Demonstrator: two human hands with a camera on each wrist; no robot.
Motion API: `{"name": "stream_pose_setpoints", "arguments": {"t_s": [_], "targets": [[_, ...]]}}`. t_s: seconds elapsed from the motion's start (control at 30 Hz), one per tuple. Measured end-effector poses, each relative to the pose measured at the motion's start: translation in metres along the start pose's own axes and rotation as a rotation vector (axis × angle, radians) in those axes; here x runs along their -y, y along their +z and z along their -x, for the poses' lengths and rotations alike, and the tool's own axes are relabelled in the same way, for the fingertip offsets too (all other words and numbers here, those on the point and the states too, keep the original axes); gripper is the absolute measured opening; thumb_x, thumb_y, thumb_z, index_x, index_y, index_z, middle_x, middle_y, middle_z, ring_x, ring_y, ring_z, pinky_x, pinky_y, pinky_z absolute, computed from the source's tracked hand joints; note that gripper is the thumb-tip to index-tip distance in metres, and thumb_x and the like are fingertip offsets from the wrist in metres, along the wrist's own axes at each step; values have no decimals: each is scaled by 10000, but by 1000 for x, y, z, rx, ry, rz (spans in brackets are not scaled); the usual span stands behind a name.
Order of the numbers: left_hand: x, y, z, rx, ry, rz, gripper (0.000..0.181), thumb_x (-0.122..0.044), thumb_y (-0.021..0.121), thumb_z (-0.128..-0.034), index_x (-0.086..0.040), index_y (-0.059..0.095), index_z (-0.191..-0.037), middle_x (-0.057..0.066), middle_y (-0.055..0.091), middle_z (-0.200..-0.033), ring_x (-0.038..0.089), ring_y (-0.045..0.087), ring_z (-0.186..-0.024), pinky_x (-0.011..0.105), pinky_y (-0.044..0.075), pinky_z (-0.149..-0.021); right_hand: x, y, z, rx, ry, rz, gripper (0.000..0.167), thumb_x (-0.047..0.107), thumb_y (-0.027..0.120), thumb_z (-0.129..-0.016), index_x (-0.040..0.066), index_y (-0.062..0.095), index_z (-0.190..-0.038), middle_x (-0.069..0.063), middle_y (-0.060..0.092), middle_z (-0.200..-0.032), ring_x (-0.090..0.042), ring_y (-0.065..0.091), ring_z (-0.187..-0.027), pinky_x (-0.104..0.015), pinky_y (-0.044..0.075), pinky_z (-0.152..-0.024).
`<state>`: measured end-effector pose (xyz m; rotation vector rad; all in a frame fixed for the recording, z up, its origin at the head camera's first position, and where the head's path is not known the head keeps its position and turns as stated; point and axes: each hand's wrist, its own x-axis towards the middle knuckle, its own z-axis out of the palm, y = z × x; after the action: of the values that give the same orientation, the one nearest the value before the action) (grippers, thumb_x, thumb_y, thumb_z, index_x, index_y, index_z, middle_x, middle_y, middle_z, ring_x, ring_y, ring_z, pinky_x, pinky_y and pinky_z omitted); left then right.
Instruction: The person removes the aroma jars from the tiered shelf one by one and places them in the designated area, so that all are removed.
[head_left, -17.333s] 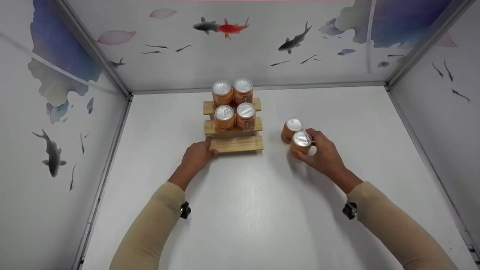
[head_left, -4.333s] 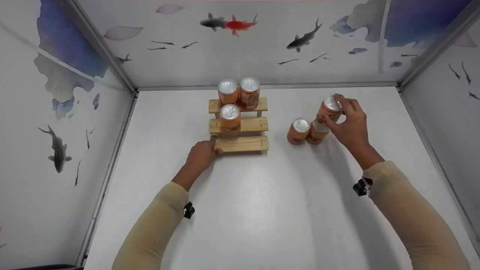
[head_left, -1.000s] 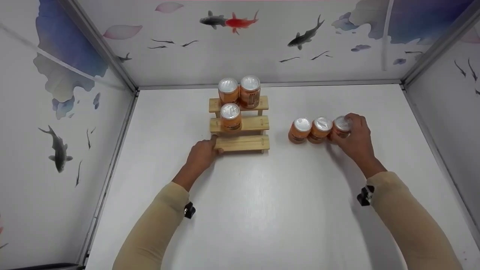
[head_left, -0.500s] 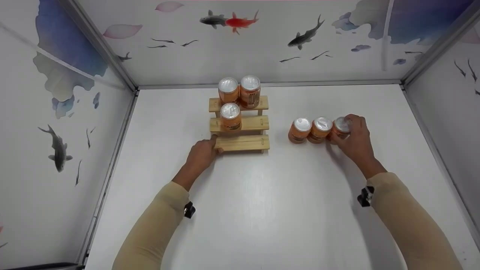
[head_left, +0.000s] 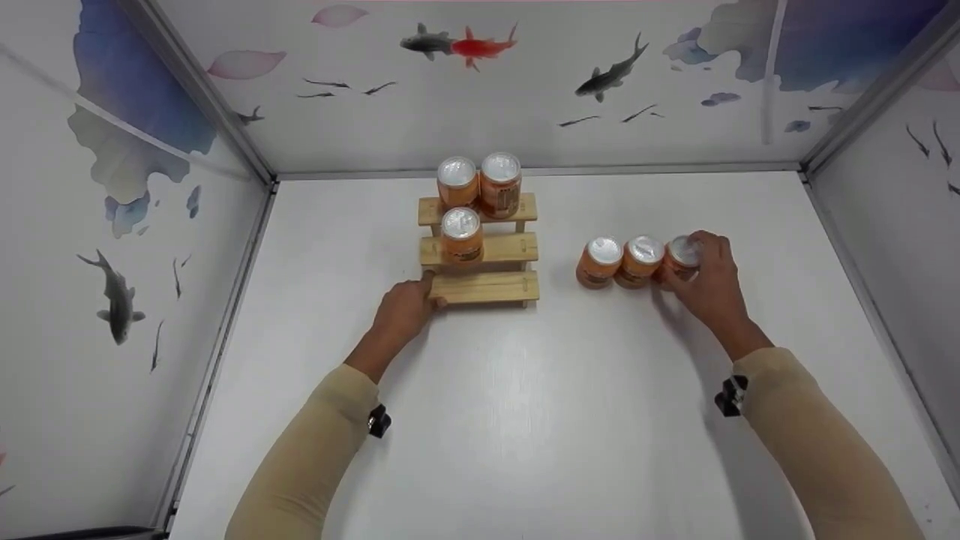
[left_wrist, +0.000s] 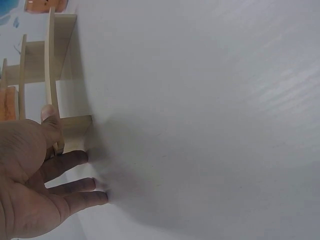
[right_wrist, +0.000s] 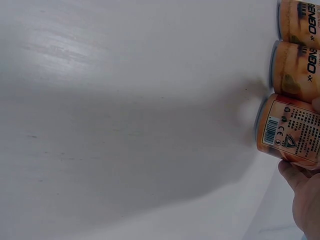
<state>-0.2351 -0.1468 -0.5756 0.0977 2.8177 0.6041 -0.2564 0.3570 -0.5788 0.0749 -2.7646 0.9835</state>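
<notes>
A three-step wooden rack (head_left: 484, 288) stands near the back of the table. My left hand (head_left: 403, 309) pinches the left end of its lowest step; in the left wrist view the thumb (left_wrist: 49, 117) lies on top of the board, the other fingers beneath and beside it. Two orange cans with silver lids, a left can (head_left: 457, 184) and a right can (head_left: 500, 185), sit on the top step, and one can (head_left: 461, 236) on the middle step's left. Right of the rack, my right hand (head_left: 712, 289) grips the rightmost can (right_wrist: 290, 130) of a row of three standing on the table.
The row's left can (head_left: 599, 262) and middle can (head_left: 640, 262) stand close together beside the gripped one. Fish-patterned panels wall the white table (head_left: 510, 420) at the back, left and right. A small black device (head_left: 731, 395) sits at each wrist.
Earlier the rack held another can on its middle step, and two cans stood on the table. The right hand has since lowered a can to the row's right end. The last second shows almost no motion.
</notes>
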Motion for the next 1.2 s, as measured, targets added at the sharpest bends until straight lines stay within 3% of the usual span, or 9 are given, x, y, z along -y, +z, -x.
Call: {"name": "stream_pose_setpoints", "arguments": {"t_s": [0.33, 0.57, 0.67, 0.7, 0.97, 1.2], "targets": [[0, -1, 2, -20, 28, -16, 730, -448, 648, -1093, -7, 482, -1650, 268, 726, -1415, 420, 698, -1343, 541, 566, -1096, 2, -6, 0, 18, -28, 44, 740, 190, 807, -1001, -27, 392, -1575, -360, 468, -1491, -565, 539, -1400, -717, 442, -1181], [8, 6, -5, -28, 59, -40, 698, -448, 634, -1107, -5, 488, -1627, 257, 775, -1265, 385, 759, -1197, 527, 599, -990, 8, -13, -2, -55, -109, 36, 668, 287, 735, -1033, -29, 487, -1567, -347, 537, -1481, -546, 545, -1388, -728, 441, -1139], [8, 6, -5, -24, 50, -39, 705, -454, 633, -1106, -13, 484, -1635, 258, 766, -1301, 388, 747, -1234, 520, 593, -1016, 14, -15, -4, -74, -121, 18, 656, 272, 729, -1022, -21, 506, -1565, -333, 540, -1489, -532, 531, -1400, -731, 437, -1137], [-1, -1, 2, -13, 32, -44, 694, -421, 644, -1107, -2, 482, -1635, 273, 754, -1328, 412, 735, -1258, 544, 585, -1036, 16, -16, -4, -79, -125, 17, 653, 267, 725, -1021, -19, 510, -1566, -332, 539, -1491, -531, 527, -1404, -733, 439, -1135], [1, 1, 1, -10, 23, -34, 700, -435, 636, -1109, -16, 477, -1646, 264, 752, -1343, 403, 731, -1266, 535, 583, -1039, 44, -11, -14, -100, -144, 24, 641, 275, 709, -1042, 43, 507, -1604, -295, 537, -1529, -504, 513, -1475, -715, 446, -1179], [0, 2, 2, -9, 18, -40, 699, -428, 635, -1111, -16, 473, -1651, 261, 743, -1363, 402, 723, -1288, 539, 579, -1053, 74, 3, -19, -75, -170, 18, 689, 294, 752, -1035, 65, 488, -1629, -284, 534, -1539, -498, 570, -1431, -692, 508, -1126]]}}
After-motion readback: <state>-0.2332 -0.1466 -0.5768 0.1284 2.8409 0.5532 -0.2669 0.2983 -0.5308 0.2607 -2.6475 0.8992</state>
